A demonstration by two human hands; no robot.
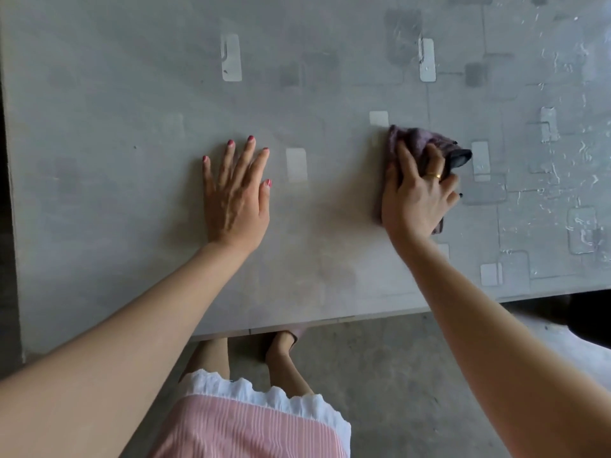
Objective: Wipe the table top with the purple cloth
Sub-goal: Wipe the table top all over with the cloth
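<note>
Your right hand (417, 196) presses the bunched purple cloth (416, 143) against the tabletop (132, 110), fingers curled over it, right of centre. Your left hand (236, 193) lies flat, fingers spread, holding nothing. Keep the cloth pressed flat and sweep in overlapping strokes toward the unwiped areas.

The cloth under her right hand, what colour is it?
The cloth is dusty purple with a dark edge, seen in the head view.
</note>
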